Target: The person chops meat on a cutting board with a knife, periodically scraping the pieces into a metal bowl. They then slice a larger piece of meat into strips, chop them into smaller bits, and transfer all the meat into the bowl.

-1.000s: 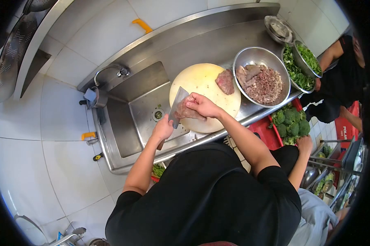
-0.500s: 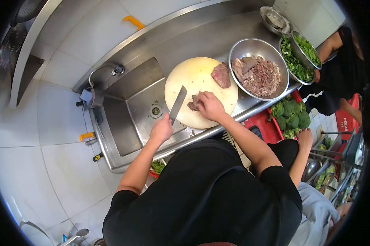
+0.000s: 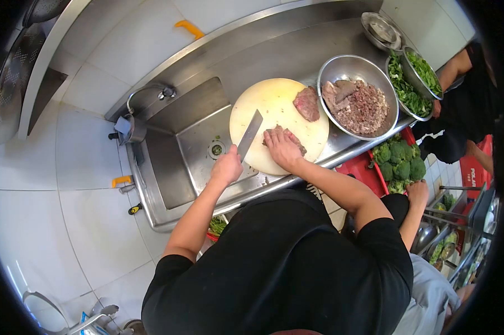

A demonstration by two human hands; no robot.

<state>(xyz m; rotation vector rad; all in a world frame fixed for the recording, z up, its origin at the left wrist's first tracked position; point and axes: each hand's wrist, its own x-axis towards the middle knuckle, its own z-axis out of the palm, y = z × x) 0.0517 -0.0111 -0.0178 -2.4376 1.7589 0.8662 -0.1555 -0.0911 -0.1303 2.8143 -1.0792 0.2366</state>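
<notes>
My left hand (image 3: 227, 167) is closed round the handle of a cleaver (image 3: 250, 134), whose blade points up and away over the left part of a round cutting board (image 3: 252, 100). My right hand (image 3: 284, 149) lies flat, palm down, on a piece of meat (image 3: 292, 139) on the board, its fingers stretched out. The blade and this meat are apart. A second, redder piece of meat (image 3: 306, 104) rests at the board's upper right. Beside it stands a steel bowl (image 3: 331, 71) holding chopped meat (image 3: 369, 110) and larger pieces.
A sink basin (image 3: 171, 167) with a faucet (image 3: 166, 92) is left of the board. Bowls of leafy greens (image 3: 411, 95) stand at the right end. Below the counter edge, broccoli (image 3: 399, 159) is near a red crate (image 3: 363, 173). Other people are close by on the right.
The meat has gone from being held up against the blade to lying on the board. My right hand has moved down and flattened over it. The cleaver has moved away from the meat.
</notes>
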